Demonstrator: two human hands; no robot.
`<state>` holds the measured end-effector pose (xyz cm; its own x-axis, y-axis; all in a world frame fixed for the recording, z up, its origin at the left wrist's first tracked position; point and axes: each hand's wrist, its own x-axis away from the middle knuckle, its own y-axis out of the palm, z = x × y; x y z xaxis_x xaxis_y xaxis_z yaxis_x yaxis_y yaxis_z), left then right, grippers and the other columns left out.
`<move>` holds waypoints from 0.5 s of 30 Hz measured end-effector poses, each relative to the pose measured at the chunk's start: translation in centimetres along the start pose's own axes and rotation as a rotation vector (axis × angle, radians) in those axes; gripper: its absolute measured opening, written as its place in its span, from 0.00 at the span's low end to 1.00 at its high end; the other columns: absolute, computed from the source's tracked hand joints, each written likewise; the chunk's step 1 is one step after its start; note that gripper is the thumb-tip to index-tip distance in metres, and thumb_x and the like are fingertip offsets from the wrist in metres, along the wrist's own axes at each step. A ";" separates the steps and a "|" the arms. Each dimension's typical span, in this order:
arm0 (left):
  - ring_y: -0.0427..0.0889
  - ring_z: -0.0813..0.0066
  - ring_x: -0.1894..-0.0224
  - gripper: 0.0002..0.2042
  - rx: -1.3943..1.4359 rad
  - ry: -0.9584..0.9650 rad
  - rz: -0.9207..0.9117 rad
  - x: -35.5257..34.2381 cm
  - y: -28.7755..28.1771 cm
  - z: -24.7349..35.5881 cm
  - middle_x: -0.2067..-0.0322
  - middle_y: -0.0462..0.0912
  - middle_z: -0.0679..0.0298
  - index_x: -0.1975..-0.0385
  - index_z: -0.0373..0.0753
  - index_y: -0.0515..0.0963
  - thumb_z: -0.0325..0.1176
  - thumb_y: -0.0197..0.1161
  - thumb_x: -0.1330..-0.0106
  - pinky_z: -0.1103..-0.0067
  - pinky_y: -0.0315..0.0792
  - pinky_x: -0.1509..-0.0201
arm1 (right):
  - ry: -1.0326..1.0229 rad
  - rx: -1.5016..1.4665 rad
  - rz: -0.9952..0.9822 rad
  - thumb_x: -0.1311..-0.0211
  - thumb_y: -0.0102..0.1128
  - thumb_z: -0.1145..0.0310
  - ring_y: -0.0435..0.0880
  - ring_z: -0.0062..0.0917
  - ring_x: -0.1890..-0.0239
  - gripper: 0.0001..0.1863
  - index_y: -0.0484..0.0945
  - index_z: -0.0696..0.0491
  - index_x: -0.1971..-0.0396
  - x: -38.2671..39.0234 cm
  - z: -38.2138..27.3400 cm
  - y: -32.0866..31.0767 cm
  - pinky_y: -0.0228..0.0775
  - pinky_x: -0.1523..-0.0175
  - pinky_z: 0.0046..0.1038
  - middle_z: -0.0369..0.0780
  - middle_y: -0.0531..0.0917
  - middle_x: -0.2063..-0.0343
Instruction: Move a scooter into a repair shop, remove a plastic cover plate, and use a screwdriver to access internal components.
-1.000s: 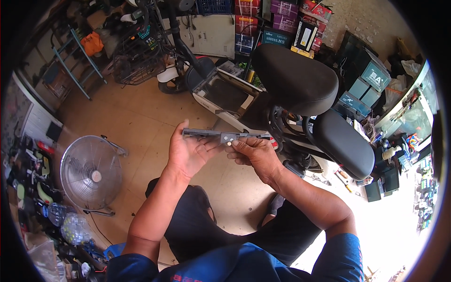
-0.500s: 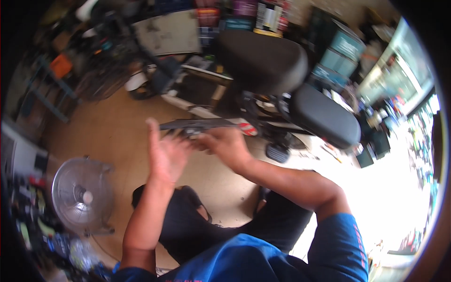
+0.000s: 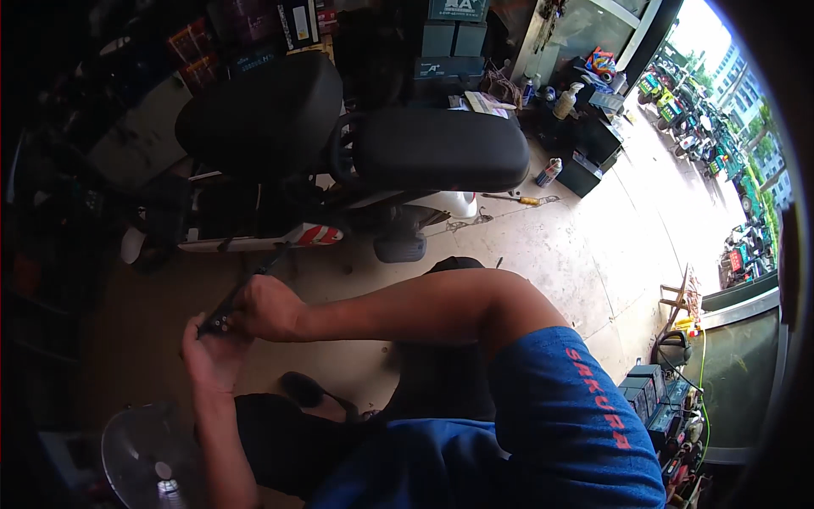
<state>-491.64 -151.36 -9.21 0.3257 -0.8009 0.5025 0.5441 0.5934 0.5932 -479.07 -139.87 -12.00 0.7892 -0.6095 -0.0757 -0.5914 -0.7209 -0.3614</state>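
A long, narrow black part [image 3: 222, 310] with small pale spots on it slants between my hands, in front of the scooter. My left hand [image 3: 214, 356] is closed round its lower end, the thumb along its outer side. Against its middle, my right hand [image 3: 270, 307] is closed in a fist, its fingertips mostly hidden. The far end of the part points up toward the red and white patch on the side of the electric scooter [image 3: 441, 153]. Whether small pieces lie in my left palm cannot be made out.
A clear round fan [image 3: 140, 458] stands at the lower left. Beyond the scooter are stacked dark boxes [image 3: 449, 64]. A spray can [image 3: 549, 172] and a yellow-handled tool [image 3: 527, 200] rest on the floor to the right. A doorway opens onto parked vehicles [image 3: 678, 119].
My view has swung to the right, so the doorway shows more. Both hands now sit lower left in the picture. The left fingers, spread before, have closed round the black part, which now slants steeply.
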 end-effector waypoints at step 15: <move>0.82 0.75 0.64 0.11 -0.029 0.364 0.172 -2.9 2.1 -1.8 0.68 0.83 0.66 0.63 0.40 0.81 0.41 0.60 0.34 0.74 0.75 0.58 | 0.362 -0.914 -0.464 0.24 0.46 0.44 0.82 0.24 0.54 0.29 0.77 0.57 0.45 -0.3 -2.0 -5.1 0.72 0.47 0.27 0.39 0.85 0.56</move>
<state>-490.01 -147.93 -10.59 0.6637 -0.6692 0.3341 0.4775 0.7229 0.4995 -476.61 -136.65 -8.31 0.9604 -0.1679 0.2224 -0.2664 -0.7877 0.5555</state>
